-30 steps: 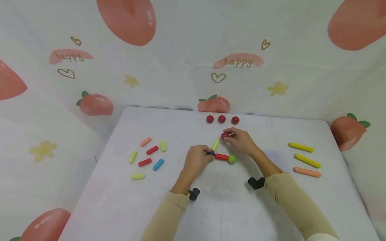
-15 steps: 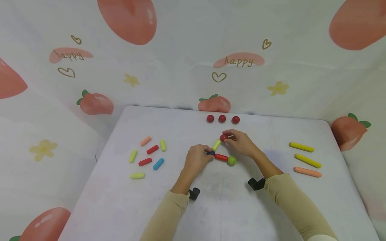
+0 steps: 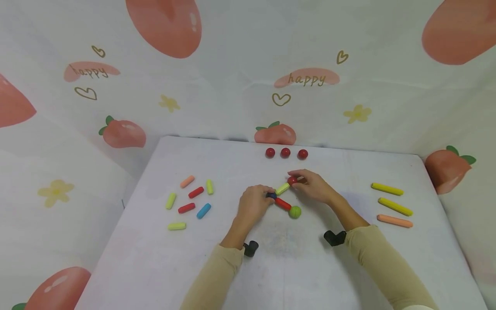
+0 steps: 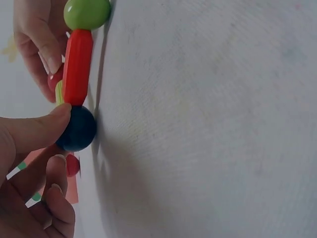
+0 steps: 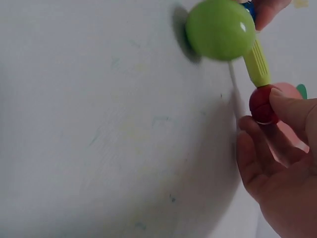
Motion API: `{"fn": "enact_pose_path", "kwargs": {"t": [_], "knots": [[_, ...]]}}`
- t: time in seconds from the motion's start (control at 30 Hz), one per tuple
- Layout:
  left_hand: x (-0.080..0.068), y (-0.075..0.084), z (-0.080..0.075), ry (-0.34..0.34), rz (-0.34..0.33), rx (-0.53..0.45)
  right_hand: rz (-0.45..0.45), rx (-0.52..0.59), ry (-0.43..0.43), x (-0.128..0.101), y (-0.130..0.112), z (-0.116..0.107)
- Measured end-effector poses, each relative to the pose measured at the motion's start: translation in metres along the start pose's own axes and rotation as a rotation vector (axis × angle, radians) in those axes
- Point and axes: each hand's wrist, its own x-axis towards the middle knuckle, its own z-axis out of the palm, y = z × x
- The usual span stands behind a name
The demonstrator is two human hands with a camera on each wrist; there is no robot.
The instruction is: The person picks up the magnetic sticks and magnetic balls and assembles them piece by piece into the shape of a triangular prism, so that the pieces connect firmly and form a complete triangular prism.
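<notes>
At the middle of the tabletop (image 3: 162, 241) we held a small jointed figure of rods and balls. Our left hand (image 3: 252, 206) pinched the blue ball (image 3: 272, 196) between thumb and fingers, presumably to anchor the joint from which two rods spread. The red rod (image 3: 283, 203) ran from that ball toward the near edge and ended in the green ball (image 3: 295, 212), which lay free on the surface, touched by neither hand. The lime rod (image 3: 282, 188) ran from the same ball toward the far edge. Our right hand (image 3: 315, 187) gripped the red ball (image 3: 292, 180) with curled fingertips and held it against the lime rod's far end, as if seating it there; the right wrist view showed ball and rod tip in contact. The held pieces thus lay just between our two hands, the blue ball at the left fingertips and the red ball at the right. Three spare balls (image 3: 285, 152) stood in a row near the far edge, well apart from the hands. Short rods (image 3: 190, 199) lay grouped toward the left edge and three long rods (image 3: 391, 205) toward the right edge, probably sorted by length for easy picking.
</notes>
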Motion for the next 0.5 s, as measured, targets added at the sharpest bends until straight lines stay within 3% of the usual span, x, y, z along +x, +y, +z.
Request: {"fn": "enact_pose_path", "kwargs": {"t": [0.1, 0.27, 0.33, 0.5], "knots": [[0.003, 0.0, 0.001, 0.042, 0.017, 0.024, -0.005, -0.029, 0.02, -0.005, 0.005, -0.002], [0.003, 0.003, 0.001, 0.121, -0.017, 0.034, -0.001, -0.065, 0.063, -0.012, 0.01, -0.003], [0.001, 0.005, 0.001, 0.097, -0.038, 0.006, -0.002, -0.085, 0.087, -0.016, 0.01, -0.003], [-0.006, 0.011, 0.0, -0.063, -0.062, -0.029, 0.007, -0.18, 0.144, -0.024, 0.01, 0.0]]}}
